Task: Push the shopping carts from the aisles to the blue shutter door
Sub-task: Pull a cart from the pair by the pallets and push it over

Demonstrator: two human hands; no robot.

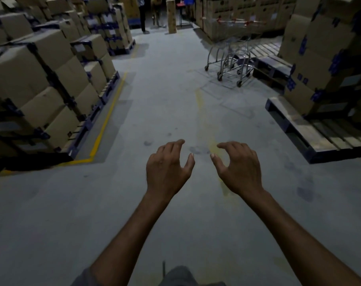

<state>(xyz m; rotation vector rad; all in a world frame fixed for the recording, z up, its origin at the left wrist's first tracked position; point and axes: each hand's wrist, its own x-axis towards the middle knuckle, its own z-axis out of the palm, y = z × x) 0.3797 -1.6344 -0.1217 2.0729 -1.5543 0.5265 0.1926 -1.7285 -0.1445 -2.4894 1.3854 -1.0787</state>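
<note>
With the shopping carts (235,56) standing well ahead at one o'clock, the left hand (167,166) and right hand (239,168) are hovering loosely curled, holding nothing, so closing in and gripping a handle is likely coming next.

The floor (165,100) is flat grey with dark smudges. A worn yellow stripe (213,144) runs along it toward 12 o'clock, and a brighter yellow line (104,120) borders the stacks at 9 o'clock. The cardboard boxes (51,65) there are tan with dark blue tape and pale labels, on a dark blue pallet (109,89). At 3 o'clock the taller stack (320,58) is the same tan with blue patches, over a slatted pallet (324,137) of pale wood on a dark blue frame. At 1 o'clock the shopping carts (233,58) are silver wire with red handle trim. The upright carton (171,16) at 12 o'clock is tan.
</note>
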